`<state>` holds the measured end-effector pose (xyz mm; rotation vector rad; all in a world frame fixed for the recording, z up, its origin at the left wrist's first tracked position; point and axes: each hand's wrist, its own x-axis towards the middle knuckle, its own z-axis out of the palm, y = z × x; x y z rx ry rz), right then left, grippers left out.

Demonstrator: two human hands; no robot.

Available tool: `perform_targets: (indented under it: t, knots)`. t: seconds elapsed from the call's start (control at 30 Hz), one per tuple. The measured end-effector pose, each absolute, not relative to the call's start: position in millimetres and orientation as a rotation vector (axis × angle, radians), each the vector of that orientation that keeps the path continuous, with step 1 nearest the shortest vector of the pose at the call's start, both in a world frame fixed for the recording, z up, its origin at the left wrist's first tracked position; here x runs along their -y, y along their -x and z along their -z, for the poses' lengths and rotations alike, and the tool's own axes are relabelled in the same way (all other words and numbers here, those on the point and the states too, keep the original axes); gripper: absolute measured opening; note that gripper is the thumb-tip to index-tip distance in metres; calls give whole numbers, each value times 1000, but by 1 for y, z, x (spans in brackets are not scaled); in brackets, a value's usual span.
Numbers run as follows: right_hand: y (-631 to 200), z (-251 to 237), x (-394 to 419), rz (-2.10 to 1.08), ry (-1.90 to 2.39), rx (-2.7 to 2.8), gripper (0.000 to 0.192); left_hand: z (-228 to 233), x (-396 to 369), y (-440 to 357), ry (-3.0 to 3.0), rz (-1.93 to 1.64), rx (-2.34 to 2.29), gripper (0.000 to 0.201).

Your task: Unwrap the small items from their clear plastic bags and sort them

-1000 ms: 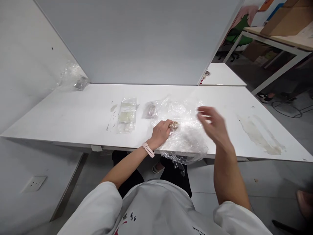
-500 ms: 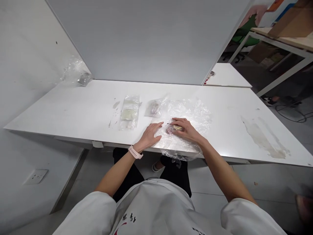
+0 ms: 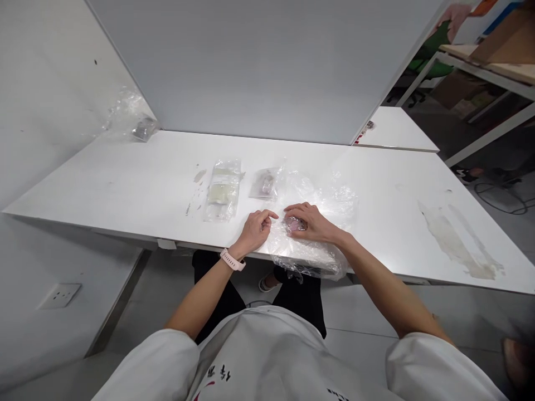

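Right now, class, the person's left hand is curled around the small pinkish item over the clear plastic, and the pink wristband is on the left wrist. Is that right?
Not quite: the head view shows the right hand curled around the small pinkish item over the clear plastic; the pink wristband is indeed on the left wrist.

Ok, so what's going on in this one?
A person works at a white table. The right hand curls around a small pinkish thing over crumpled clear plastic, which hangs past the near edge. The left hand is close by, its fingers bent; whether it holds anything is unclear. A small clear bag and a pale green packet lie beyond.
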<state>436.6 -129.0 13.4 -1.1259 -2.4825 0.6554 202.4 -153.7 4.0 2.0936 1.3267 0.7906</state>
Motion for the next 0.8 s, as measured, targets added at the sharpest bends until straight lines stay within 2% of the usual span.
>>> perform_targets:
  t: [0.1, 0.23, 0.37, 0.47, 0.53, 0.67, 0.8]
  knots:
    - [-440, 3, 136, -651, 1154, 2100, 31, -2, 154, -202, -2071, -799, -1361, 32]
    - [-439, 9, 146, -614, 1186, 1663, 32, -2, 155, -203, -2079, -792, -1378, 31]
    - [-450, -9, 137, -633, 1195, 1151, 42, -3, 155, -202, -2078, -806, -1373, 30]
    - [-489, -31, 109, -599, 1070, 728, 48, -2, 156, -202, -2104, -802, -1360, 30]
    - [-529, -43, 86, -567, 1044, 507, 39, 0, 159, -201, -2159, -787, -1363, 30]
    - [-602, -45, 49, -652, 1280, 99, 9, 9, 173, -199, -2421, -798, -1404, 34]
    - [-628, -19, 13, -636, 1340, 46, 7, 14, 183, -198, -2586, -865, -1411, 37]
